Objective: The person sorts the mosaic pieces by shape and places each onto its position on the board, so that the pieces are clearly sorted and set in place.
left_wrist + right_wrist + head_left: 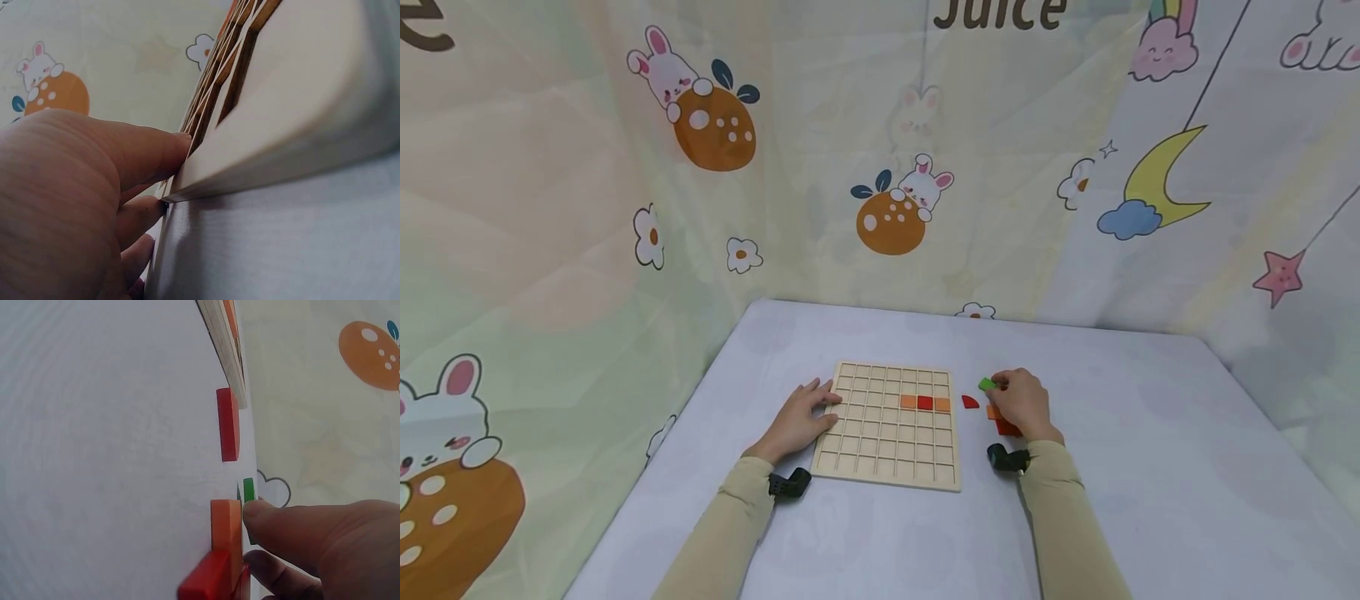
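We keep L hand (797, 421) flat vs board (891, 423); R hand (1022, 403) pinches green tile (987, 384), so lift it straight w/o nudging red pcs (971, 402).

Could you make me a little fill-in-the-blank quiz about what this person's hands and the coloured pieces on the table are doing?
1. The left hand rests its fingers on the ____ edge of the wooden grid board.
2. The right hand has its fingertips on a small ____ piece.
3. In the board's row of three filled squares, the red tile sits between two ____ tiles.
4. The loose red half-round piece lies on the table, between the board and the ____ hand.

Missing words: left; green; orange; right
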`<state>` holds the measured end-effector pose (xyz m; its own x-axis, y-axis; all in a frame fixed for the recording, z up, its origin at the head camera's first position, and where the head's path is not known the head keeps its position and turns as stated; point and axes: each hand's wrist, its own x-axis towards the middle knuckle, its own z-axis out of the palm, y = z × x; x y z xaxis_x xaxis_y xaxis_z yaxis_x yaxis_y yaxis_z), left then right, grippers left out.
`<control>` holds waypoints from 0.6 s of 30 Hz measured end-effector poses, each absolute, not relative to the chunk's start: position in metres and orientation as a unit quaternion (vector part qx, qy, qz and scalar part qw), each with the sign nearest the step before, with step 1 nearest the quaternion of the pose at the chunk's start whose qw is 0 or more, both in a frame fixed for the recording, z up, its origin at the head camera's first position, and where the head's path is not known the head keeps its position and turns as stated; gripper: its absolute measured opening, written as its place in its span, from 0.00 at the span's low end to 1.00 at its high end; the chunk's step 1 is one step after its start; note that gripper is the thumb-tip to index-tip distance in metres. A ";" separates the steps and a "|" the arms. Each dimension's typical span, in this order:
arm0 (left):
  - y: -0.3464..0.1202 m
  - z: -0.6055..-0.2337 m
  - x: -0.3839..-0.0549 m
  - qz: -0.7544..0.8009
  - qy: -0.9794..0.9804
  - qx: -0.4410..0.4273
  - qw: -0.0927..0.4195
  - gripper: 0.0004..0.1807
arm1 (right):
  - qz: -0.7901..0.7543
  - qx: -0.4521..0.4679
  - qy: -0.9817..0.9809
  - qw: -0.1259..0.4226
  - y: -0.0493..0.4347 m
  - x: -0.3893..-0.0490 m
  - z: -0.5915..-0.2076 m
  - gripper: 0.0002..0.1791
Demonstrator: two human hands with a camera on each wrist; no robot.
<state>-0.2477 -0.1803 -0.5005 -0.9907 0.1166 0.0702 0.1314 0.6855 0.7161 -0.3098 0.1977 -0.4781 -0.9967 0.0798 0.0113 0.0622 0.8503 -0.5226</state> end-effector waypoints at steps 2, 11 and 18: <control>-0.180 -0.500 -0.248 -0.391 -0.918 -0.069 0.010 0.16 | 0.279 -0.041 -0.959 0.011 0.197 -0.311 -0.477 0.20; -0.180 -0.499 -0.248 -0.392 -0.917 -0.071 0.012 0.16 | 0.318 -0.047 -0.947 -0.005 0.192 -0.308 -0.467 0.21; -0.180 -0.500 -0.248 -0.393 -0.917 -0.070 0.011 0.16 | 0.331 -0.021 -0.944 0.005 0.182 -0.306 -0.463 0.21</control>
